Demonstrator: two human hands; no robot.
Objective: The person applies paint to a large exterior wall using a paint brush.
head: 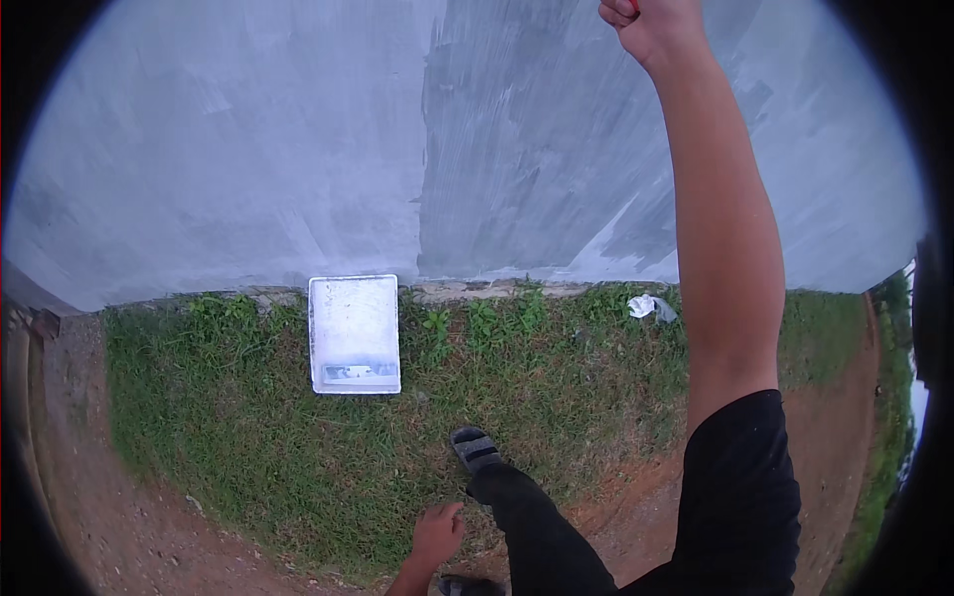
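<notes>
My right hand [647, 28] is raised at the top edge of the view, in front of a grey-white wall [313, 149]. It grips something red [634, 4], of which only a sliver shows; the rest is hidden or out of view. My left hand [438, 533] hangs low near my leg with nothing visible in it. A white paint tray [354, 316] lies on the grass against the foot of the wall, with whitish liquid [359, 375] pooled at its near end. Left of a ragged vertical line the wall is paler; right of it, darker and streaked.
Grass [246, 417] and low weeds [484, 316] run along the wall base. A crumpled white plastic piece [650, 307] lies there on the right. My sandalled foot [475, 447] stands on the grass below the tray. Bare soil [820, 432] borders the grass.
</notes>
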